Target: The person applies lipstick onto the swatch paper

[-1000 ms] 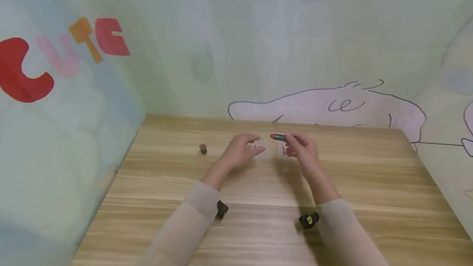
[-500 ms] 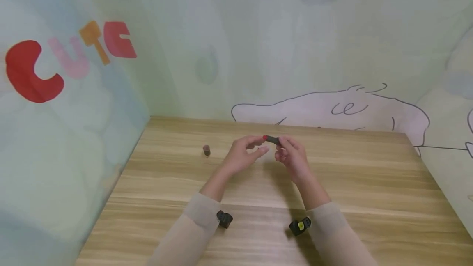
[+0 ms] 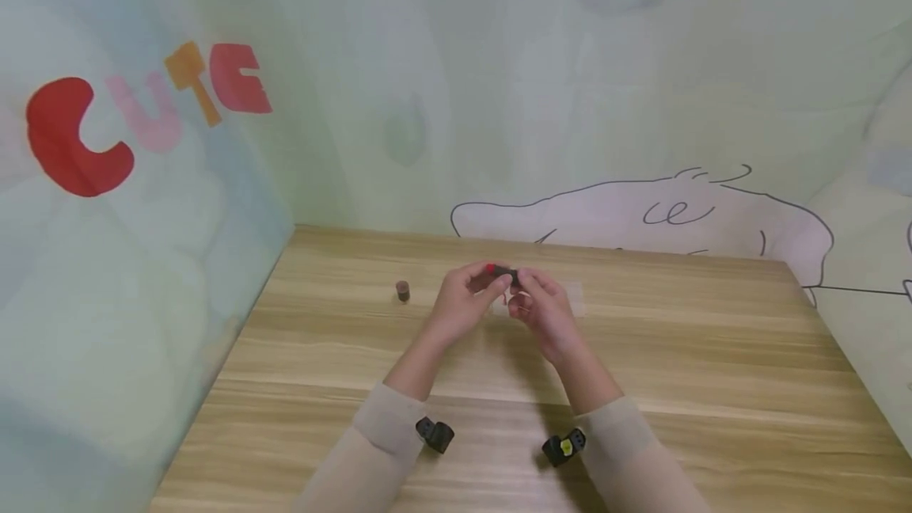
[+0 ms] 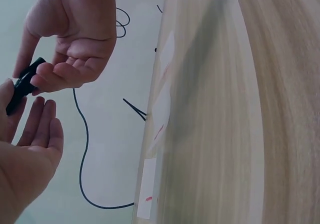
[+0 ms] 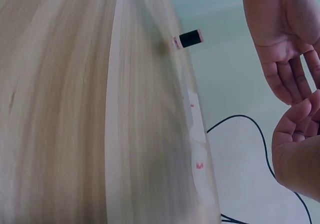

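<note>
A dark lipstick [image 3: 503, 271] with a red tip is held above the table between both hands, lying roughly sideways with its tip to the left. My left hand [image 3: 463, 301] pinches it between thumb and fingers. At the other end, my right hand [image 3: 550, 317] grips it with thumb and fingertips. In the left wrist view the dark tube [image 4: 22, 87] spans the two hands; its red tip is hidden there. Apart from the hands, the lipstick cap [image 3: 402, 291] stands upright on the table to the left.
White paper slips [image 3: 575, 301] with red marks lie on the wooden table [image 3: 684, 355] below and behind the hands. Patterned wall coverings rise at the table's back and left edges. A small black camera sits at each wrist.
The right hand has brought the lipstick leftward to the left hand. Fingers of the left hand, earlier spread and holding nothing, now close on the lipstick. The cap stays standing.
</note>
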Available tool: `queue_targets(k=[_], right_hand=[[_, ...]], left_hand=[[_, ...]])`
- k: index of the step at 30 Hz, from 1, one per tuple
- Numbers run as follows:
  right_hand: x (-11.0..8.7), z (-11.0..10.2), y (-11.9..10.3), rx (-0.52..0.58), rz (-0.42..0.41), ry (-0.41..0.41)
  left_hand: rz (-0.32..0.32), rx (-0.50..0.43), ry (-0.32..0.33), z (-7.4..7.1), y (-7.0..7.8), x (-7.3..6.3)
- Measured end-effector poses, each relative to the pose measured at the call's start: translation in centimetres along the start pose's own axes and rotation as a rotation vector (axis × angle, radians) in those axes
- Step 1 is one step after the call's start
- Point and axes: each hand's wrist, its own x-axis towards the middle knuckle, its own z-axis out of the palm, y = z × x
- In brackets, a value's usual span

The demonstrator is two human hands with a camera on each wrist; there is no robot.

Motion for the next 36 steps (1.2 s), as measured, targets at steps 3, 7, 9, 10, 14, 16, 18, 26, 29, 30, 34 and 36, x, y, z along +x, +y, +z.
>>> queue_targets(k=[3,7,9,10,14,16,18,26,29,30,34,36], right_hand=[[-0.11,0.16,0.16,0.019,-0.021,-0.042],[-0.26,0.17,0.33,0.051,-0.037,-0.106],[-0.35,0.13,0.39,0.065,-0.044,-0.133],[-0.38,0.10,0.42,0.068,-0.047,-0.148],[-0.45,0.06,0.49,0.079,-0.055,-0.184],[-0.41,0.05,0.53,0.082,-0.059,-0.199],[-0.39,0.08,0.51,0.086,-0.064,-0.210],[-0.51,0.40,0.31,0.067,-0.098,-0.214],[-0.48,0.45,0.40,0.044,-0.112,-0.192],[-0.47,0.50,0.43,0.037,-0.114,-0.183],[-0.42,0.61,0.53,0.026,-0.121,-0.157],[-0.42,0.64,0.60,0.027,-0.126,-0.143]], left_hand=[[0.006,-0.037,0.029,-0.10,0.14,-0.04],[0.018,-0.055,0.044,-0.27,0.33,-0.16],[0.021,-0.055,0.047,-0.33,0.39,-0.22],[0.021,-0.054,0.048,-0.38,0.39,-0.24],[0.013,-0.037,0.058,-0.54,0.67,-0.40],[0.015,-0.032,0.063,-0.62,0.81,-0.47],[0.029,-0.037,0.060,-0.72,0.89,-0.48],[0.101,-0.075,0.039,-0.97,1.00,-0.52],[0.105,-0.075,0.054,-0.94,0.94,-0.57],[0.102,-0.072,0.062,-0.94,0.93,-0.60],[0.097,-0.072,0.097,-0.84,0.91,-0.66],[0.089,-0.086,0.118,-0.75,0.84,-0.66]])
